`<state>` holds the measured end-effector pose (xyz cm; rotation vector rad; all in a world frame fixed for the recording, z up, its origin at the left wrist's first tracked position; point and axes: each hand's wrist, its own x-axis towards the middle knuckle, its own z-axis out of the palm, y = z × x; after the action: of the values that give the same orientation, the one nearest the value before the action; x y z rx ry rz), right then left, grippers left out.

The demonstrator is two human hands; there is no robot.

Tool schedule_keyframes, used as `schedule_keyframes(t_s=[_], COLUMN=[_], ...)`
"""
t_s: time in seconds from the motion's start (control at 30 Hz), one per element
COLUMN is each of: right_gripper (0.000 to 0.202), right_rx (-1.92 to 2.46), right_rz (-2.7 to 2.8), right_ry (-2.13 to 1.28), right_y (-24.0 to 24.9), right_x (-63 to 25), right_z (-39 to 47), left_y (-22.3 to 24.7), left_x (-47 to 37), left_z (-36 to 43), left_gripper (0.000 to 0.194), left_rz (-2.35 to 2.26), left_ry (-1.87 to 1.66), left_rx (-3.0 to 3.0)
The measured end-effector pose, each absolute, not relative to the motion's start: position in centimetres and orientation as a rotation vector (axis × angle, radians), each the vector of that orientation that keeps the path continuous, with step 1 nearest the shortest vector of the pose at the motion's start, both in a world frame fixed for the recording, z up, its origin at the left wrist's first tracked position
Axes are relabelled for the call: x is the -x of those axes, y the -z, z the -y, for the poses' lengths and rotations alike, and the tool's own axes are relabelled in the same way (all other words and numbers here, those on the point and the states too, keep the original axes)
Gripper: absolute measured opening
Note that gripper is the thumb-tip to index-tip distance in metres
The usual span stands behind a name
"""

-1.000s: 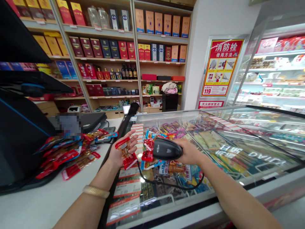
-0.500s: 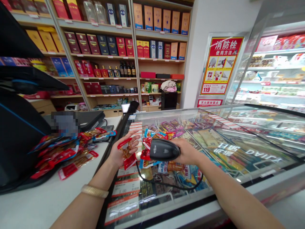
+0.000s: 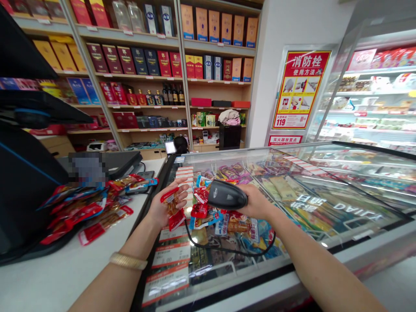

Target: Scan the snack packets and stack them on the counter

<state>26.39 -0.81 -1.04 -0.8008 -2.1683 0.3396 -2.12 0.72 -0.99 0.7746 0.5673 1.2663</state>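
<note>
My right hand (image 3: pixel 255 201) is wrapped round a black barcode scanner (image 3: pixel 227 195), whose head points left over the freezer. In my left hand (image 3: pixel 161 208) lies a small red and clear snack packet (image 3: pixel 173 206), palm turned up and fingers curled at its edge. Between the hands, partly behind the scanner, several red and blue snack packets (image 3: pixel 203 208) rest on the glass lid. A larger snack bag (image 3: pixel 238 227) lies just below the scanner. The scanner's black cable (image 3: pixel 227 250) loops beneath it.
A heap of similar snack packets (image 3: pixel 81 208) covers part of the white counter (image 3: pixel 65 277) at left, beside a black monitor stand (image 3: pixel 26 186). The glass-topped freezer (image 3: pixel 292 260) stretches to the right. Boxed bottles fill the shelves (image 3: pixel 136 78) behind, where a person's head (image 3: pixel 180 145) shows low down.
My right hand has moved the scanner slightly up and right and tilted its head upward, uncovering more of the packets below. My left hand has hardly moved with its packet.
</note>
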Motion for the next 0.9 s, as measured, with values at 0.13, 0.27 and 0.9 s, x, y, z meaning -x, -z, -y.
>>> schedule_keyframes(t_s=[0.13, 0.27, 0.9], right_gripper=[0.017, 0.019, 0.026], right_rx=[1.034, 1.230, 1.426], right_rz=[2.003, 1.889, 1.913], right_ry=[-0.136, 0.078, 0.087], right_y=[1.6, 2.4, 3.2], right_x=[-28.4, -30.0, -30.1], right_z=[-1.0, -2.6, -3.2], left_y=[0.1, -1.2, 1.4], left_x=[1.2, -1.7, -2.3], left_z=[-1.6, -2.9, -6.8], left_gripper=[0.023, 0.020, 0.035], left_rz=[-0.770, -0.999, -1.455], left_ry=[-1.468, -1.526, -1.780], left_rx=[-0.768, -0.731, -1.203])
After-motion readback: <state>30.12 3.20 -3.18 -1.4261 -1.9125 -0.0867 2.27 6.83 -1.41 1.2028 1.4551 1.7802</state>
